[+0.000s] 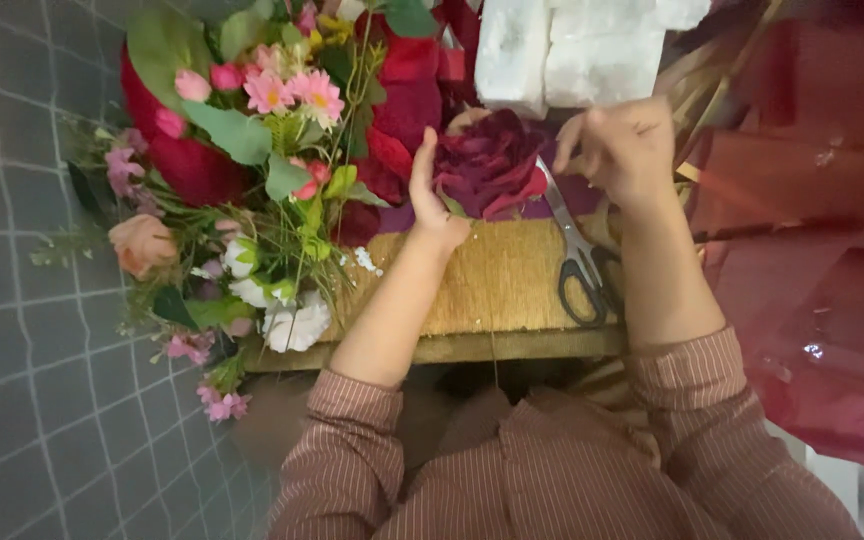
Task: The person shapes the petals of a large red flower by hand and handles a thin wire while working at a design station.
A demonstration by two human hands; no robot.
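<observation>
Dark-red flower [489, 165] sits cupped by the spread left hand [432, 195], right hand [620, 148] pinching its edge beside scissors [577, 255].

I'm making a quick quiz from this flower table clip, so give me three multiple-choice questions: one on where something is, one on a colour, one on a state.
1. Where do the scissors lie?
A. on the tiled floor
B. on the woven mat, beside the right forearm
C. on the white foam blocks

2. What colour is the large flower between the hands?
A. dark red
B. yellow
C. white

3. How is the left hand placed?
A. flat on the floor
B. gripping the scissors
C. against the flower's side

Answers:
1 B, their black handles rest on the woven mat by the forearm.
2 A, its petals are deep red.
3 C, its fingers stand against the bloom, while the right hand is at the other side.
</observation>
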